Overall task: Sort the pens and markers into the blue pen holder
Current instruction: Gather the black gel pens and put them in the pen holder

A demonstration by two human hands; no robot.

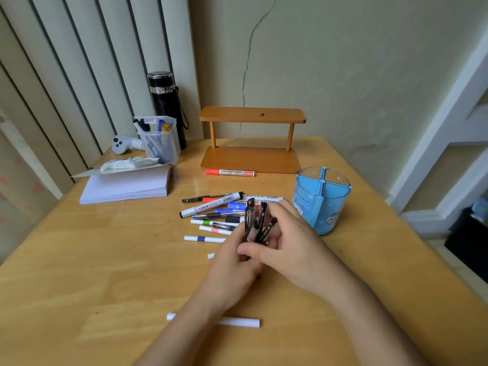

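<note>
Your forearms come in from the lower edge and meet, wrists angled toward each other: left hand [229,262] low and to the left, right hand [293,241] touching it. Both hands curl their fingers round one bundle of dark pens [254,220] — the right thumb across its lower end.

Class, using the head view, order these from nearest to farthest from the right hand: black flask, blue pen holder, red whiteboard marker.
1. The blue pen holder, just beyond the right hand, to its right.
2. The red whiteboard marker, farther back, before the wooden shelf.
3. The black flask, back left corner.
</note>
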